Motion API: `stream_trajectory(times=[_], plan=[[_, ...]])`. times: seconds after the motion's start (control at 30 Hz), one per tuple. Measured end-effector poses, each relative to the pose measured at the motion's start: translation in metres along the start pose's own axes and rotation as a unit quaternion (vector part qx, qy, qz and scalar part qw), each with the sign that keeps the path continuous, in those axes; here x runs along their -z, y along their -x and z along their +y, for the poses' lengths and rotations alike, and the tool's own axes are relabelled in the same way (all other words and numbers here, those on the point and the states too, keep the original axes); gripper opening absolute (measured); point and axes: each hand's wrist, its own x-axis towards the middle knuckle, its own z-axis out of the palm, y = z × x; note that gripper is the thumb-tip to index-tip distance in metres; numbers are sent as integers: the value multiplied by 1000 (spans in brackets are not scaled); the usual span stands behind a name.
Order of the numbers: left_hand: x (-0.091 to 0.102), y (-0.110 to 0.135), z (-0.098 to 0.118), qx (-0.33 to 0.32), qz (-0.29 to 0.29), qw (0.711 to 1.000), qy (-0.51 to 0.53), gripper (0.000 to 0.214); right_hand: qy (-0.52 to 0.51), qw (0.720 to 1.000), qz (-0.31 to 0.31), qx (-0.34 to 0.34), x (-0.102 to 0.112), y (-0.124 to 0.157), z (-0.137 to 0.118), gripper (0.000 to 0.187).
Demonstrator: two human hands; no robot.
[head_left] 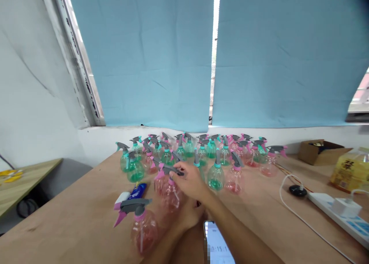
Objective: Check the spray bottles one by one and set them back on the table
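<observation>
My right hand [188,177] is closed on the grey head of a pink spray bottle [172,198], its fingers at the back of the trigger top. Low beside this bottle is my left hand [190,216], partly under my right forearm; its fingers are mostly hidden. Another pink bottle stands directly behind, overlapped in view. Nearer the front edge, a clear pink spray bottle [145,231] with a grey head stands upright by my left forearm. A green spray bottle [215,177] and a pink-collared one [234,180] stand to the right of my hand.
Several green and pink spray bottles crowd the table's [86,214] back, below blue curtains [144,56]. A blue packet [137,191] lies left. A phone [219,243] lies in front; a power strip [340,214], cable, cardboard box [319,152] and yellow bag [350,171] occupy the right.
</observation>
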Motion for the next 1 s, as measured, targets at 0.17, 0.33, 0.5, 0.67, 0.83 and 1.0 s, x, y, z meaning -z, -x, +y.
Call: stream_trajectory(times=[0.17,0.33,0.5,0.67,0.83,1.0], plan=[[0,1,5,20,6,998,-51,18,-165,969,184,-26,34,-11,16,23],[5,-8,-4,24,78,996,-34,15,-140,964,226,-25,66,-3,40,26],[10,-14,-11,74,163,982,63,28,-47,977,205,-31,73,20,68,27],[10,-13,-10,61,168,983,50,37,-48,991,128,-15,63,30,83,18],[10,-13,-10,38,147,988,32,38,-122,991,34,-46,62,28,86,21],[10,-14,-6,22,141,989,28,37,-250,959,-71,-115,63,30,78,33]])
